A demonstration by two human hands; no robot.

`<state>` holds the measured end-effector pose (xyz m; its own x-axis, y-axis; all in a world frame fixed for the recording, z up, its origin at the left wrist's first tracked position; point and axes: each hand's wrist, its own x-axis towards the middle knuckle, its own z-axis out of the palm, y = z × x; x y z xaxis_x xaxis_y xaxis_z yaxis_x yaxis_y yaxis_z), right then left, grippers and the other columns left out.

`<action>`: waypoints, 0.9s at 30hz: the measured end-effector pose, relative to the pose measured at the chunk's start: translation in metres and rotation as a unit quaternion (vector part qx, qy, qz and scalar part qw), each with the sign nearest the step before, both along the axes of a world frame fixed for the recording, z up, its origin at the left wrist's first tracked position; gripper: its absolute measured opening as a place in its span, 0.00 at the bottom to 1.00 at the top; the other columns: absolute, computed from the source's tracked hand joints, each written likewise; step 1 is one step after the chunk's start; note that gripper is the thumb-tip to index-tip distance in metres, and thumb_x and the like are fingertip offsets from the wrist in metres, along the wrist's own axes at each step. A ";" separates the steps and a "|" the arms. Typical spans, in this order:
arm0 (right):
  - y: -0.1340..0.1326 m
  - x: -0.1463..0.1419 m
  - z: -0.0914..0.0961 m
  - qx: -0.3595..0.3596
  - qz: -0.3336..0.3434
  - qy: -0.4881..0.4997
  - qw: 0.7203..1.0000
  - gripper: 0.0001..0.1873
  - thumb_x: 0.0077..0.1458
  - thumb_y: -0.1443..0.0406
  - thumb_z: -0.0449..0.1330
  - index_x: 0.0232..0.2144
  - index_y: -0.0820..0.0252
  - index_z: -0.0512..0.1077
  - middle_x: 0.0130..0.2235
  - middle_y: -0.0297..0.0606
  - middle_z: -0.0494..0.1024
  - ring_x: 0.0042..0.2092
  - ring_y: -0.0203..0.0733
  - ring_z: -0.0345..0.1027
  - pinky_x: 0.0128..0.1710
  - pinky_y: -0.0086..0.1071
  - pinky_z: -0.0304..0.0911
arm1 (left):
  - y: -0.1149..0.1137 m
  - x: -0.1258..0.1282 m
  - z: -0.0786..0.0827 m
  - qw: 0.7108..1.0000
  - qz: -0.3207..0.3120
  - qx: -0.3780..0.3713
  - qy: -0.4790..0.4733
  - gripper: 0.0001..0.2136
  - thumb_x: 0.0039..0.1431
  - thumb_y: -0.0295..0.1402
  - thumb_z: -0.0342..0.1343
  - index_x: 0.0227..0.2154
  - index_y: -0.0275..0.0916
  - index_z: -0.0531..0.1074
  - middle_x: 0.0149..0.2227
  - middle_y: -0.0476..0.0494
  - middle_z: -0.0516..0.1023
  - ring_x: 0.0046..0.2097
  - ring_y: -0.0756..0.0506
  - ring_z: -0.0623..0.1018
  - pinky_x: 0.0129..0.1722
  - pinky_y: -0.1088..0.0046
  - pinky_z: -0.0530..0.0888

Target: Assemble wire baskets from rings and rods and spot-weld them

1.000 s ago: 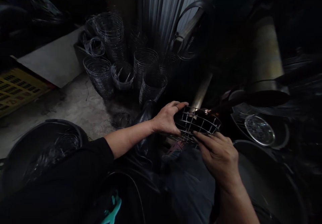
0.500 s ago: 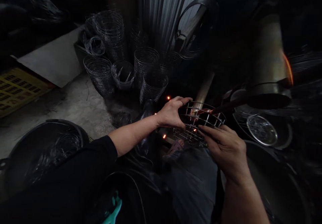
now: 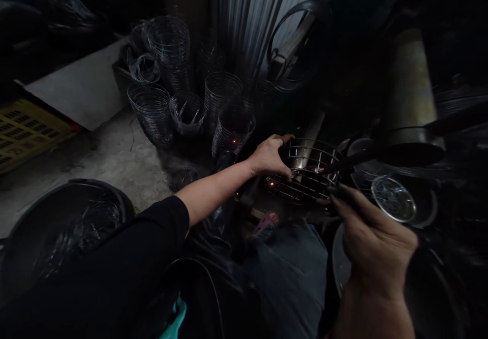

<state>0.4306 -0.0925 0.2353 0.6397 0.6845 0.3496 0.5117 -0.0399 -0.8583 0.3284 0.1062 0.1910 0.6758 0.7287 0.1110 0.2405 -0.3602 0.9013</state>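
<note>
A round wire basket of crossing metal wires lies on its side in front of me. My left hand is closed around its left end, thumb on the near side and fingers over the far rim. My right hand is at the basket's near right edge, its fingers curled and pressed together on the wire; the exact grip is dark. A dark rod reaches from the right into the basket's upper part. Below the basket, a pale metal bar shows through the wires. Small orange sparks glow near it.
Stacks of wire baskets stand on the floor ahead left. At the lower left is a black tub holding wire pieces. A thick metal cylinder hangs at the right, above a round shiny dish. A yellow crate sits far left.
My right hand has moved right and toward me along the basket. The left hand and basket have shifted slightly right. The sparks are fewer, and the orange glow beside the cylinder is gone.
</note>
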 end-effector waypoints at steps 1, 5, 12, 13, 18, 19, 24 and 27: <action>-0.003 -0.001 -0.004 -0.008 0.005 0.023 1.000 0.16 0.50 0.62 0.68 0.43 0.57 0.78 0.39 0.38 0.81 0.37 0.45 0.76 0.44 0.42 0.71 | 0.003 0.001 -0.001 1.000 0.002 -0.005 -0.001 0.51 0.21 0.33 0.72 0.58 0.36 0.64 0.52 0.38 0.67 0.53 0.37 0.71 0.54 0.61 0.72; -0.014 0.004 -0.029 -0.088 0.034 0.042 0.995 0.16 0.51 0.59 0.67 0.42 0.59 0.78 0.36 0.40 0.81 0.34 0.44 0.76 0.42 0.40 0.71 | 0.010 -0.004 -0.013 1.000 -0.013 -0.012 -0.023 0.59 0.19 0.37 0.74 0.63 0.38 0.56 0.63 0.34 0.57 0.62 0.32 0.62 0.62 0.56 0.62; -0.031 -0.013 -0.018 -0.149 0.207 -0.161 0.953 0.21 0.52 0.57 0.63 0.48 0.57 0.75 0.45 0.42 0.79 0.46 0.49 0.74 0.44 0.37 0.72 | -0.010 -0.024 -0.062 0.953 0.025 -0.274 -0.128 0.57 0.21 0.36 0.74 0.61 0.31 0.56 0.54 0.31 0.71 0.56 0.36 0.71 0.56 0.54 0.69; -0.032 -0.020 -0.010 -0.147 0.225 -0.191 0.944 0.19 0.55 0.58 0.61 0.47 0.57 0.76 0.43 0.42 0.80 0.44 0.48 0.75 0.41 0.35 0.72 | -0.015 -0.029 -0.063 0.948 0.025 -0.284 -0.140 0.55 0.21 0.35 0.74 0.59 0.31 0.59 0.51 0.33 0.73 0.53 0.37 0.73 0.54 0.55 0.71; -0.025 -0.050 0.023 -0.138 0.294 -0.200 0.924 0.13 0.59 0.59 0.59 0.41 0.56 0.79 0.35 0.40 0.81 0.34 0.42 0.76 0.32 0.28 0.70 | -0.042 -0.067 -0.032 0.992 -0.009 -0.087 -0.095 0.55 0.17 0.34 0.75 0.59 0.38 0.62 0.56 0.36 0.68 0.56 0.36 0.70 0.59 0.57 0.67; -0.021 -0.053 0.025 -0.155 0.307 -0.173 0.923 0.13 0.59 0.58 0.58 0.40 0.56 0.79 0.35 0.39 0.81 0.33 0.41 0.76 0.32 0.28 0.70 | -0.048 -0.073 -0.023 0.996 -0.023 -0.042 -0.073 0.54 0.18 0.36 0.74 0.59 0.39 0.63 0.56 0.37 0.67 0.57 0.36 0.69 0.59 0.56 0.67; -0.004 -0.045 0.010 -0.244 0.295 -0.091 0.919 0.12 0.59 0.59 0.57 0.36 0.54 0.80 0.34 0.37 0.81 0.35 0.41 0.75 0.34 0.30 0.68 | -0.071 -0.083 0.000 0.997 -0.024 0.076 0.012 0.50 0.27 0.43 0.70 0.59 0.35 0.63 0.57 0.32 0.66 0.58 0.33 0.67 0.58 0.54 0.67; -0.001 -0.039 0.004 -0.230 0.245 -0.208 0.919 0.12 0.58 0.63 0.56 0.39 0.57 0.79 0.35 0.39 0.80 0.35 0.43 0.75 0.35 0.32 0.67 | -0.071 -0.080 -0.001 0.994 -0.019 0.100 0.033 0.50 0.28 0.46 0.69 0.60 0.34 0.62 0.57 0.31 0.66 0.59 0.33 0.67 0.59 0.53 0.67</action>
